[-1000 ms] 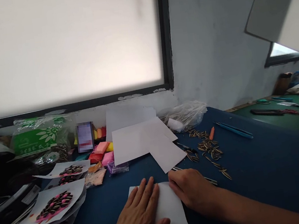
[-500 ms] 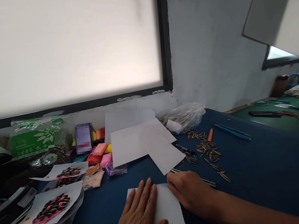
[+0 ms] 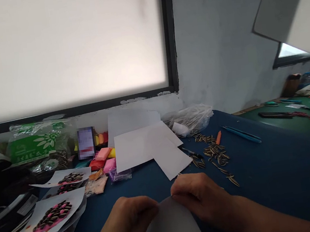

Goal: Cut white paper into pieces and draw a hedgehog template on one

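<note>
Both hands pinch the far edge of a white sheet of paper (image 3: 172,228) at the front of the blue table. My left hand (image 3: 125,220) grips it at the left, thumb and fingers together. At the right, my right hand (image 3: 204,199) holds the same edge near its corner. The paper's far edge is lifted and its near part runs out of view. Just beyond the hands lie loose white sheets (image 3: 136,149), partly overlapping. Sunflower seeds (image 3: 217,155) are scattered to the right of them.
Cards with seed pictures (image 3: 56,216) lie at the left. Coloured clay packets (image 3: 104,164) and a green seed bag (image 3: 37,146) stand behind them. Blue tweezers (image 3: 241,134), an orange stick (image 3: 218,138) and a clear plastic bag (image 3: 195,118) lie at the right. A green table (image 3: 284,125) adjoins.
My left hand has gone from lying flat on the paper to pinching its far edge. The paper's edge has been raised, and my right hand still grips it.
</note>
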### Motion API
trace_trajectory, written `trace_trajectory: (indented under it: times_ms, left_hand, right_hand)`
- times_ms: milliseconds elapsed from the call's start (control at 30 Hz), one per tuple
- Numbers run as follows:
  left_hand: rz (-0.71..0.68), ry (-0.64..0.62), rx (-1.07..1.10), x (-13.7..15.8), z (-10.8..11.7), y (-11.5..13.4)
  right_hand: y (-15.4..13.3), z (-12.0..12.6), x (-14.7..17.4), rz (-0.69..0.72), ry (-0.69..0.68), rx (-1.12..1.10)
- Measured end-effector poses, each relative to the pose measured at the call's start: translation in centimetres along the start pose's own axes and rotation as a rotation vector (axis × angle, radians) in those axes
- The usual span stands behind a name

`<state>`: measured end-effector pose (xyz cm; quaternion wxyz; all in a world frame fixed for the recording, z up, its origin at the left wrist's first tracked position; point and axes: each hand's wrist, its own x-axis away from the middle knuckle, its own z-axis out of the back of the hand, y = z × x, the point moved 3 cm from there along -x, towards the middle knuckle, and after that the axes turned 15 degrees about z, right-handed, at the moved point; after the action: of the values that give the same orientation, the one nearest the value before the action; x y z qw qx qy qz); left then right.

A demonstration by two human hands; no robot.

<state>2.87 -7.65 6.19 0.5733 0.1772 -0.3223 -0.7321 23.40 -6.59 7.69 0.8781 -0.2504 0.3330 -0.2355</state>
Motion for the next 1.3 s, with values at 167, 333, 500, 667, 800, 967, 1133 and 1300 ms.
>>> trace_trajectory:
  times_ms: [167, 333, 500, 667, 800, 967, 1133, 1300]
  left_hand:
    - [0.18, -0.098, 0.476, -0.7, -0.3, -0.6]
    - [0.337, 0.015, 0.822, -1.4, -0.8, -3.3]
    - [0.391, -0.019, 0.958, -1.4, -1.5, -3.6]
    - [0.401, -0.041, 0.995, -1.4, -2.0, -3.7]
    - [0.421, -0.021, 0.917, -1.4, -2.1, -3.9]
    - [0.402, 0.012, 0.866, -1.6, -1.8, -4.3]
    - [0.396, 0.084, 0.855, -1.3, -1.8, -4.0]
    - [0.381, 0.167, 0.888, -0.7, -1.9, -3.1]
  right_hand:
    - [-0.4, 1.3, -0.3, -0.209, 0.132, -0.129]
    - [0.9, 0.5, -0.3, -0.35, 0.113, -0.488]
    - [1.9, -0.5, 0.1, -0.424, 0.173, -0.616]
    - [2.2, -0.4, 0.0, -0.464, 0.172, -0.571]
    - [2.6, -0.5, 0.0, -0.491, 0.187, -0.584]
    - [2.9, -0.6, 0.1, -0.491, 0.209, -0.556]
    - [2.7, -0.2, 0.1, -0.467, 0.28, -0.574]
    - [1.9, -1.4, 0.1, -0.516, 0.139, -0.716]
